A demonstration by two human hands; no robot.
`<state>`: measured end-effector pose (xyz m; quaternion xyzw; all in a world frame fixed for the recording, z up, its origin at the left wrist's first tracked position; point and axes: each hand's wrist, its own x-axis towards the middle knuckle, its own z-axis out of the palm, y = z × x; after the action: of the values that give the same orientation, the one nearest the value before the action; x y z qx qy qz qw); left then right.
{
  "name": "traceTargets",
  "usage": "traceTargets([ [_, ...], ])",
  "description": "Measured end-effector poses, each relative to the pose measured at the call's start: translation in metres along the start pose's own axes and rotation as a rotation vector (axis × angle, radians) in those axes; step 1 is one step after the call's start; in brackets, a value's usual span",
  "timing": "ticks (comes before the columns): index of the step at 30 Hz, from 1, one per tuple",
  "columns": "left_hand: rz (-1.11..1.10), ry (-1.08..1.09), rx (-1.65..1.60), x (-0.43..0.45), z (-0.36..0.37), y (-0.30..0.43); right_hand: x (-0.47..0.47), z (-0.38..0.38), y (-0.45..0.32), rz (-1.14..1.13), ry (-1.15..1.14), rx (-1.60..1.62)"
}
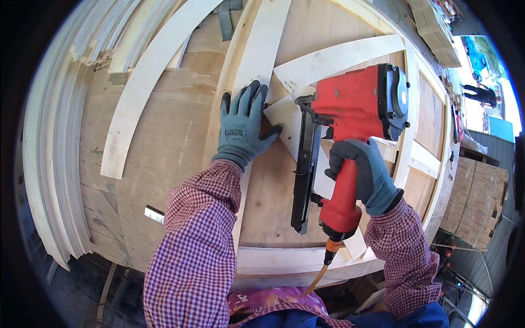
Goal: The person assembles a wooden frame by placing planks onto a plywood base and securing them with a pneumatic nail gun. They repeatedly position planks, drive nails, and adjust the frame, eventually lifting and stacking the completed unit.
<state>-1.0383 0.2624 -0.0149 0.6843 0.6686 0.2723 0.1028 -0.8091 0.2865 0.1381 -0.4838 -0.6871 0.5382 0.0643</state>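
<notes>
My left hand [245, 127], in a grey-blue work glove with dark fingertips, lies palm down on a long pale wood slat [262, 49]. Its thumb is spread over the plywood panel [268, 209]. Gripped in my gloved right hand [371, 180] is a red pneumatic stapler [348, 106], held above the panel by its handle. The stapler's black magazine [302, 176] points towards me, and a yellowish air hose [315, 282] runs from the handle's base. Under the tool, a diagonal slat [340, 59] and other pale strips cross the panel; the tool partly hides them.
Stacked thin slats [51, 164] line the left side, with one loose curved-looking slat [141, 90] beside them. Grey staple strips [225, 22] lie at the top. A wooden frame edge [410, 106] stands right. Beyond are bundled boards [471, 201] and a distant person [480, 95].
</notes>
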Motion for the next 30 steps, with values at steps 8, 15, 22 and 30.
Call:
traceTargets([
  [8,-0.041,-0.003,-0.010,0.000,0.001,0.000,-0.014,0.007,-0.006,0.206,0.134,0.463],
  [15,-0.024,-0.026,0.016,0.001,0.002,-0.001,-0.009,0.013,-0.004,0.093,0.061,0.376],
  [22,-0.029,-0.006,-0.007,0.001,0.002,-0.001,-0.005,0.008,-0.008,0.144,0.022,0.335],
  [30,-0.026,-0.039,0.037,0.000,0.002,-0.002,0.000,0.011,-0.009,0.000,-0.013,0.158],
])
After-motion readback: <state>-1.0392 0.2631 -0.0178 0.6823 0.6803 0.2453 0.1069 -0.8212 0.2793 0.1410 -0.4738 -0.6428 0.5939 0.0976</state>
